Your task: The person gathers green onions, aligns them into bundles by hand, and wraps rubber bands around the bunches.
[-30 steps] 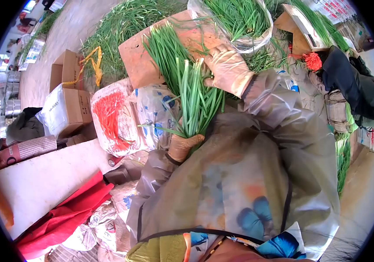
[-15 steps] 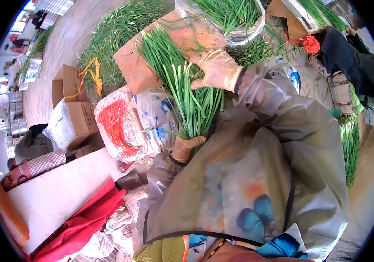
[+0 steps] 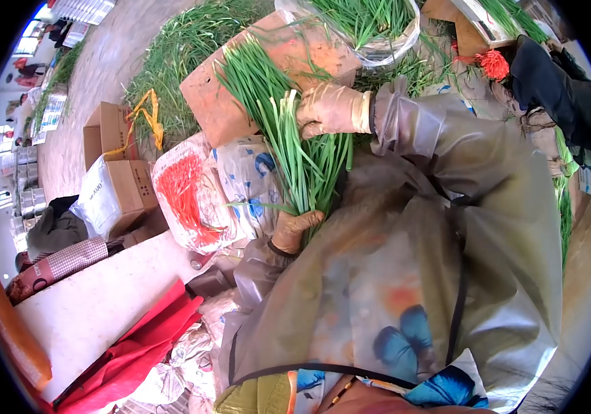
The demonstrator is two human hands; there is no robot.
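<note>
My left hand [image 3: 297, 232], in a tan glove, is wrapped round the lower part of a bunch of garlic chives [image 3: 306, 165]. The bunch slants up and away from my body, its pale cut ends at the top. Near those ends my right hand [image 3: 333, 109], gloved too, has its fingers curled against the stalks; its fingertips are partly hidden. Behind the bunch, more chives [image 3: 250, 72] lie on a reddish-brown board [image 3: 212, 96].
Red ties [image 3: 185, 196] lie on a white sack [image 3: 171, 162] at the left. Beyond are a cardboard box [image 3: 133, 186] and loose greens [image 3: 171, 62] on the floor. A plastic-lined container [image 3: 406, 48] of chives stands at the far side. Another person's dark-clothed leg [image 3: 551, 83] is at the right.
My right hand has closed from a spread pose, its thumb and fingers now drawn together at the pale ends of the stalks. My left hand keeps its hold.
</note>
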